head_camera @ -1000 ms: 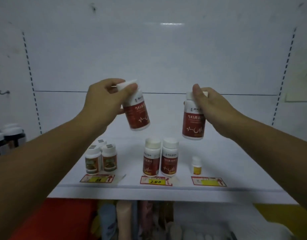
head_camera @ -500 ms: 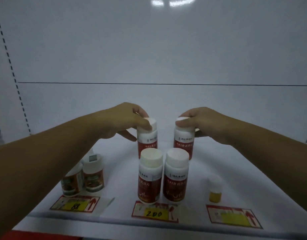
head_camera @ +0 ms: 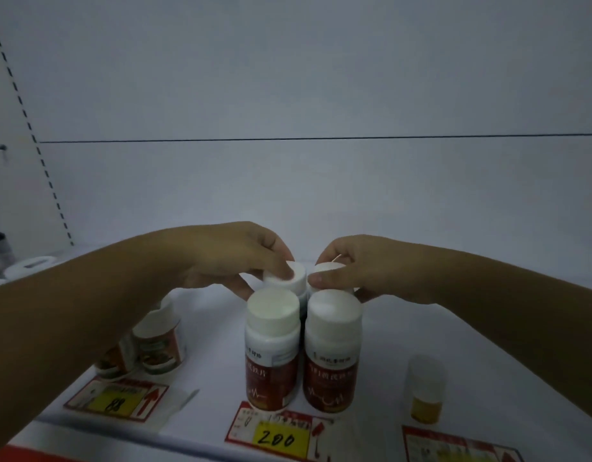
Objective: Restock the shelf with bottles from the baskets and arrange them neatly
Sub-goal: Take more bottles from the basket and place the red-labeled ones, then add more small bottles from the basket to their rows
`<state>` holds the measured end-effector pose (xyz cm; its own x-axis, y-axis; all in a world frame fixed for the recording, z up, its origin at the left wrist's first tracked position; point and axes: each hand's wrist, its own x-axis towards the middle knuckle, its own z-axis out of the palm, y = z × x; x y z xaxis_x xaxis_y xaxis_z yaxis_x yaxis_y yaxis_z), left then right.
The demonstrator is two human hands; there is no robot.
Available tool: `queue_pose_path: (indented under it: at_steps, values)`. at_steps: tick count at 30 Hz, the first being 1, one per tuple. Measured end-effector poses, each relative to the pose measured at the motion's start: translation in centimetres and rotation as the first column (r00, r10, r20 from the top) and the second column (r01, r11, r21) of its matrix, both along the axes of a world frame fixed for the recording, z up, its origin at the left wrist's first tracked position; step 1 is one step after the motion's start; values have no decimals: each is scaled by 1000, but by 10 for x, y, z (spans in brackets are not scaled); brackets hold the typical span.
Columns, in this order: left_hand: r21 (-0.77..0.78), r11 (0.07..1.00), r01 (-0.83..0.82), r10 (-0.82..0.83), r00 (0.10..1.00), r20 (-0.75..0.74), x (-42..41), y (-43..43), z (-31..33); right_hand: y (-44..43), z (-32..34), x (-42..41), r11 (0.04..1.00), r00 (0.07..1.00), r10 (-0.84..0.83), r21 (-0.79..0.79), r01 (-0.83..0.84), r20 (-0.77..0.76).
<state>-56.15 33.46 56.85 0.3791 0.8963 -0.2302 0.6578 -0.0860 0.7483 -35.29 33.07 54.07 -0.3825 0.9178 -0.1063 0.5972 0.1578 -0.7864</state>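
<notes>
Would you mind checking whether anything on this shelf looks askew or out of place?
Only the small brown-label bottles at front left lean unevenly, partly hidden by the left forearm. The red-label bottles stand upright in tidy pairs; nothing is spilled.

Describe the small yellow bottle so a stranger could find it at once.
Start at the white shelf and find the price tag marked 200 at its front edge. To its right stands the small yellow bottle, alone, much shorter than the red-labelled bottles.

Front bottles (head_camera: 301, 348) hide rear bottles' (head_camera: 289, 278) bodies; right tag (head_camera: 461, 445) cropped.
</notes>
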Motion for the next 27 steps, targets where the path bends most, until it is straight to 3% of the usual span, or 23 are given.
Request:
queue_pose_path:
  at_steps: [4, 7, 9, 11, 15, 19, 23, 25, 27]
  values:
    - [10, 1000, -1, 1, 1000, -16, 2, -11, 1, -6, -3, 1, 1000, 1000, -24, 20, 24, 4]
    - [151, 989, -5, 18, 996, -87, 6, -17, 6, -8, 2, 6, 974, 990, -138, 188, 130, 31]
    - [345, 938, 5, 62, 981, -183, 9, -16, 13, -9, 10, 18, 893, 955, -254, 416, 172, 151]
    - [520, 848, 105, 104, 929, -356, 13, -19, 20, -16, 18, 32, 785, 881, -362, 609, 113, 304]
    - [610, 732, 305, 132, 814, -566, 24, -36, 29, -44, 22, 51, 777, 779, -451, 622, 102, 435]
    - [623, 730, 281, 40, 893, -449, 38, -79, 16, -101, 9, 53, 751, 758, -509, 641, 160, 407]
    - [732, 637, 243, -111, 968, -225, 48, -142, -16, -178, -19, 57, 646, 787, -547, 742, 181, 285]
    - [712, 657, 246, -248, 963, -103, 53, -178, -41, -222, -38, 59, 568, 813, -544, 804, 176, 207]
    - [683, 653, 328, -330, 935, -133, 56, -205, -76, -264, -63, 59, 574, 852, -489, 804, 154, 186]
